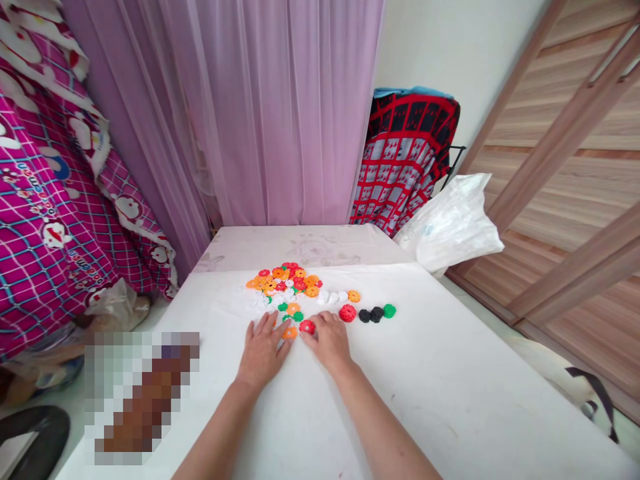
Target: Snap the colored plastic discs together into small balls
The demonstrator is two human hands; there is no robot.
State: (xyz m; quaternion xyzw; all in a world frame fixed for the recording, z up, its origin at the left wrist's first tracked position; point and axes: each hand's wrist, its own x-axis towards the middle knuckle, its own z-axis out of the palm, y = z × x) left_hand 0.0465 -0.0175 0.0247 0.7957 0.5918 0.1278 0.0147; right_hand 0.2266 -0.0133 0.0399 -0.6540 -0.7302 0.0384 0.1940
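On the white-covered table, my left hand point(261, 352) lies palm down with its fingers spread. Its thumb and fingertips are beside an orange snowflake-shaped disc point(290, 332) and a few green discs point(298, 317). My right hand point(331, 341) is bent, its thumb and index finger at the edges of a red snowflake-shaped disc point(307, 327). Beyond the hands is a loose pile of orange, red, green and white discs point(284, 277). To the right of my right hand sit a red stack point(347, 313), black discs point(376, 315) and a green one point(389, 311).
A row of white discs point(333, 297) ends at an orange disc point(354, 296). A white plastic bag point(450, 223) stands off the table's right edge. Purple curtains point(280, 113) hang behind, with a wooden wardrobe point(570, 180) at right. A blurred patch point(145, 400) covers the left corner.
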